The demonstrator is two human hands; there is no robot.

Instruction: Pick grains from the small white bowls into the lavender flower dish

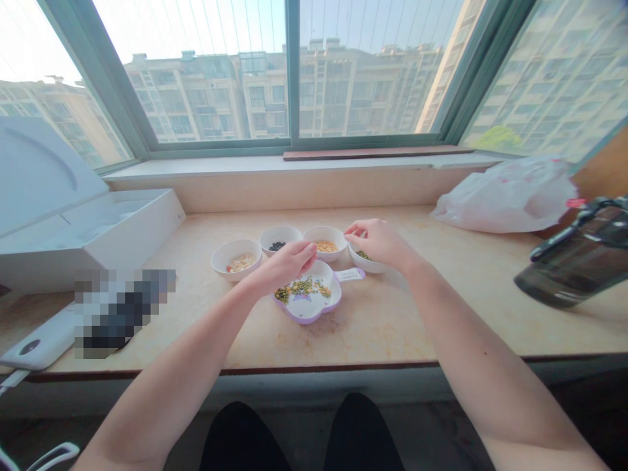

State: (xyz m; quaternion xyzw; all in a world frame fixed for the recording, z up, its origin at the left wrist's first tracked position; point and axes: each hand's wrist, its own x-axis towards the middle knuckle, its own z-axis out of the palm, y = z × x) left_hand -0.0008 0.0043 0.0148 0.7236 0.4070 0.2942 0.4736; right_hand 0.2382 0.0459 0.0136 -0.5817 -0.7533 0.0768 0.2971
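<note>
My left hand (287, 263) hangs curled just over the far left of a lilac-rimmed white plate (310, 320), its fingers drawn in narrow toward the palm. The back of the hand hides them, so I cannot tell whether they hold anything. My right hand (377, 242) lies further right, its fingers bunched narrow and pointing left, with the tips over the gap between two small bowls. I cannot tell whether anything sits between those fingers either.

Just beneath my right hand is a white bowl of green seeds (366, 263). My left hand is the nearer to the plate, and my right is the nearer to that bowl. The plate's long axis runs from near left to far right, and its white handle (350, 275) points right and far, ending just short of the green seeds' bowl. Green and yellow pulses (301, 286) lie scattered across the plate's far left.

Farther out, three more white bowls stand in an arc beyond the plate: a bowl of yellow grains (326, 245) on the right, a bowl of black beans (277, 246) in the middle, and a bowl of pale flakes (236, 263) on the left. All of it rests on a marble-look windowsill (373, 327), with a white plastic bag (505, 199) off to the far right.
</note>
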